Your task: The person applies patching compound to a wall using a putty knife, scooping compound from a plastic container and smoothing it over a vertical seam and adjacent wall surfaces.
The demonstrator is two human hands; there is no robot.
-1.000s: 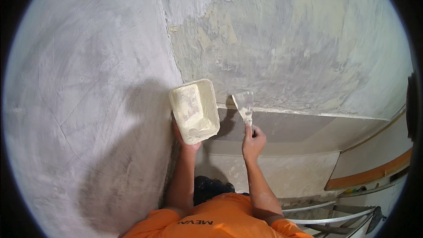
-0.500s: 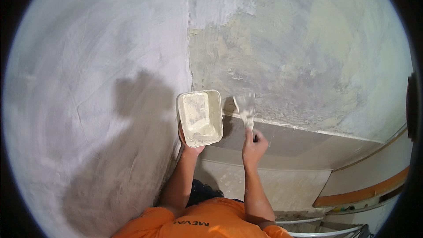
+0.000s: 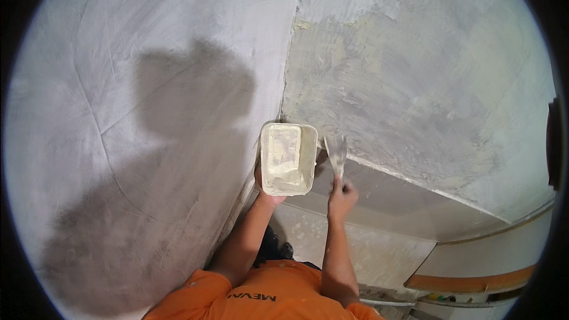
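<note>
My left hand [image 3: 269,196] holds a cream rectangular tub [image 3: 287,185] from its left side and underneath, its open mouth facing up toward me. Pale putty coats the inner walls and floor of the tub. Just right of it, my right hand [image 3: 342,198] is closed round the handle of a putty knife [image 3: 336,153], whose wide blade points away from me. Some putty smears show on the blade, which is slightly blurred. Blade and tub are a small gap apart.
Ahead, a patchy plastered wall [image 3: 385,83] meets a smoother grey wall [image 3: 118,160] at a corner on its left. A ledge [image 3: 409,192] runs along the bottom of the patchy wall. At lower right are an orange-brown wooden edge [image 3: 474,281] and a metal rail [image 3: 388,303].
The view has swung, so the wall corner and tub appear farther right. The putty knife has turned, its blade showing narrower and closer to the tub. Both hands keep their holds.
</note>
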